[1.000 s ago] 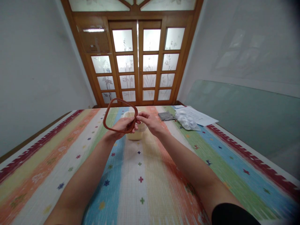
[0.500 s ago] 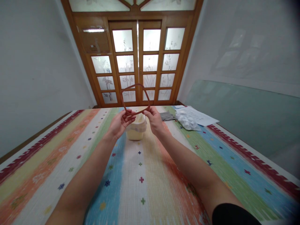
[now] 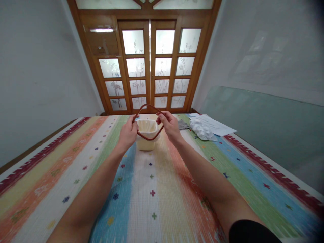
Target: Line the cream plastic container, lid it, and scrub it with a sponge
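Observation:
A reddish-brown loop [image 3: 150, 138], thin and bent into a rough diamond, is held up between my two hands. My left hand [image 3: 128, 133] is closed round its left side, and my right hand [image 3: 170, 125] pinches its right side. Behind and partly inside the loop's outline stands a small cream bin [image 3: 145, 145] with a pale liner folded over its rim. The bin rests on the striped tablecloth [image 3: 154, 175].
To the right of the bin lie a grey cloth [image 3: 183, 125], a crumpled white plastic bag [image 3: 202, 130] and printed paper sheets [image 3: 218, 126]. Beyond the table's far edge are wooden doors with glass panes [image 3: 162, 67].
The loop has come lower and its shape has changed from rounded to diamond-like. My left hand has turned and closed on its side; my right hand has shifted slightly right and up.

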The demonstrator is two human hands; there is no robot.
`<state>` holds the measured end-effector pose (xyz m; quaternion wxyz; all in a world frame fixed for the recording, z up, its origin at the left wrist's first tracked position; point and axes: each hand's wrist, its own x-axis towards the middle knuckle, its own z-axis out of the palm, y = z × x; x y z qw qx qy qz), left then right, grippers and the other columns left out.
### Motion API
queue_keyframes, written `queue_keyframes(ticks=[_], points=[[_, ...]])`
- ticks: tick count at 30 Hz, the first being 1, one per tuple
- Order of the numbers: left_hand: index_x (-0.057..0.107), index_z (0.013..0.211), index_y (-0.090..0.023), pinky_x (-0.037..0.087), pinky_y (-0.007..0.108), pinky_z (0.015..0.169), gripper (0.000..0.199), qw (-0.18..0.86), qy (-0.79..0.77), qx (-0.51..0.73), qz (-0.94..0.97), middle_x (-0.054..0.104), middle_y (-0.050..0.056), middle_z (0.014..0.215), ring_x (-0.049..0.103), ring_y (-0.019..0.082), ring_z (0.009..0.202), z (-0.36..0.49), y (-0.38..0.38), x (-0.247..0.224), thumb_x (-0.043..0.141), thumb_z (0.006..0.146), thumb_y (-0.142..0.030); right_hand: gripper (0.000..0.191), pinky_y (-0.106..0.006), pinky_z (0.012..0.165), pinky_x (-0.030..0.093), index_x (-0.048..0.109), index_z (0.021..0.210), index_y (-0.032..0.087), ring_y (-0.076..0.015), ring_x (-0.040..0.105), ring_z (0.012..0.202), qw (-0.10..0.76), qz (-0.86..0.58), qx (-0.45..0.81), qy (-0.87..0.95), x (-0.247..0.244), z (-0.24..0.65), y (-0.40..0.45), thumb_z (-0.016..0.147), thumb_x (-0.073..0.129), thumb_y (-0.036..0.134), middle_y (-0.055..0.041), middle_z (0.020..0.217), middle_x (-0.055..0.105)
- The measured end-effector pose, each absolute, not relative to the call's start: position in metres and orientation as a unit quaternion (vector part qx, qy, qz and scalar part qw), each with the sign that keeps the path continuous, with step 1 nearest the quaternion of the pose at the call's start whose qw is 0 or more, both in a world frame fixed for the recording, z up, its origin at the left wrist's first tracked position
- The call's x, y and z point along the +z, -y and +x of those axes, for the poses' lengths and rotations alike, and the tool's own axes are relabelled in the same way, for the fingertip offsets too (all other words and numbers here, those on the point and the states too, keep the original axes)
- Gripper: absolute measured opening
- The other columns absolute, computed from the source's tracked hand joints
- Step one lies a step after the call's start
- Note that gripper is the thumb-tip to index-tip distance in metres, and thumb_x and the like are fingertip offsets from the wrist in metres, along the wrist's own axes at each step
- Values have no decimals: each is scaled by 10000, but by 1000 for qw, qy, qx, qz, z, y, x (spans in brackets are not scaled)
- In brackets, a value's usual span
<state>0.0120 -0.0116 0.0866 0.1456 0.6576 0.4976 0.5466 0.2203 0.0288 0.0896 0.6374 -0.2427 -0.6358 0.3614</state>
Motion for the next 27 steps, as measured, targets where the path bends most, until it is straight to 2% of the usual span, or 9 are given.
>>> queue_keyframes(ticks=[3,5,8,11,14,17,19,23,27], points=[[641,1306,-235,453,307,689,365,91,-526,490,689,667,16,793,618,193,699,11,15,88,423,1014,-224,420,-281,588,470,742,998,209,-141,568,615,610,-266,370,649,91,227,-32,944,639,613,-5,693,653],[638,1331,-249,474,330,763,374,66,-530,467,704,722,43,929,663,220,806,10,16,89,424,1024,-239,474,-266,514,424,763,1024,195,-127,527,544,570,-286,388,666,92,230,-35,952,612,638,-3,648,647],[627,1349,-250,486,354,872,369,46,-521,475,707,735,65,1104,680,247,980,8,15,90,455,1022,-249,514,-249,445,373,751,1158,189,-113,479,463,541,-306,398,675,92,231,-36,944,615,636,15,605,638],[589,1383,-229,488,323,809,380,71,-512,520,680,693,33,933,656,205,842,9,13,90,522,1018,-312,518,-244,430,364,688,1287,202,-109,467,433,579,-327,365,652,90,228,-37,971,578,597,26,604,641],[542,1422,-230,449,269,665,455,143,-481,566,655,573,-36,726,562,148,640,11,13,90,584,991,-367,444,-246,444,389,632,1311,229,-108,470,430,621,-353,336,614,87,227,-38,995,545,529,31,626,650],[542,1419,-249,404,236,579,505,225,-437,598,633,515,-65,652,507,126,560,11,12,90,646,937,-360,361,-251,467,419,604,1286,258,-110,487,442,630,-353,339,602,83,225,-38,995,531,459,38,660,668],[576,1365,-252,388,228,548,469,253,-421,621,611,500,-67,630,490,119,534,9,8,89,663,915,-351,336,-256,482,430,606,1269,269,-111,498,449,621,-344,350,611,81,223,-38,987,530,437,43,672,675],[635,1202,-230,369,223,521,324,286,-425,649,563,502,-61,610,467,118,517,0,-7,81,650,900,-346,291,-288,574,482,643,1178,260,-144,595,541,604,-313,352,643,78,219,-35,1003,504,446,30,692,685],[677,1113,-202,454,231,626,285,309,-449,669,506,627,-6,755,578,137,660,-9,-22,72,619,899,-383,328,-344,765,495,675,981,242,-201,682,750,607,-334,217,688,71,213,-31,1057,414,424,-19,756,699]])
